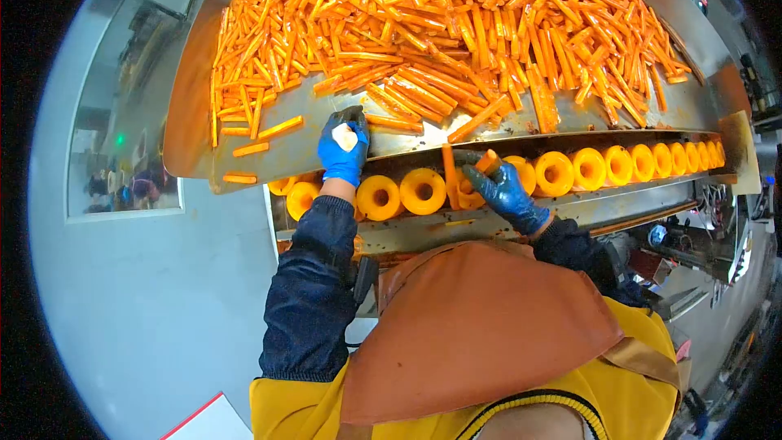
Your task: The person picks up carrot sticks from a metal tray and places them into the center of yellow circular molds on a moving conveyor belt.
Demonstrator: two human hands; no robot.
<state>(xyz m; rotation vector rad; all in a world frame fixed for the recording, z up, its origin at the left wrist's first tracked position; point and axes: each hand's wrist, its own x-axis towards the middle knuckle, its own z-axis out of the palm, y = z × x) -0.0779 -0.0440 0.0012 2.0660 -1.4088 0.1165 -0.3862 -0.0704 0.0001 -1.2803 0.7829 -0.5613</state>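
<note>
Long orange sticks (423, 85) lie heaped on a metal tray. My left hand (344, 151), in a blue glove, is closed at the tray's front edge; a pale whitish piece (345, 138) shows at its fingers, too unclear to name. Beyond it, the fingertips are near the loose sticks. My right hand (511, 197), also gloved in blue, is over the row of yellow rings (423, 191) and grips a short-looking orange stick (488, 163). Another orange stick (450, 173) stands nearly upright just left of that hand, over a ring.
The metal tray (195, 130) spans the far side, its front edge just beyond the rings. A metal ledge (407, 235) runs along their near side. A few single sticks (251, 149) lie at the tray's left. Machinery (692, 253) stands at the right.
</note>
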